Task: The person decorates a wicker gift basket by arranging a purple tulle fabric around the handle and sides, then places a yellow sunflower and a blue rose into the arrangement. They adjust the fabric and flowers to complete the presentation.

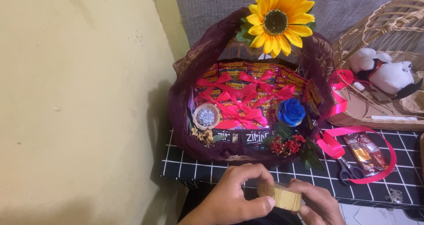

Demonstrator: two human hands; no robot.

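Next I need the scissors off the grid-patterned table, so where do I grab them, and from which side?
Take the scissors by the dark handle loops, probably from above on the near side. The loops lie flat and bare on the table, while the blade end runs up under the pink ribbon beside the snack packet, so lifting from there would likely snag the ribbon.

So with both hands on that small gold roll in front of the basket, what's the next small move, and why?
Probably peel a free end off the gold roll. The left hand and right hand pinch it from both sides, low before the decorated basket, and no loose end shows yet. The scissors lie untouched beside the pink ribbon.
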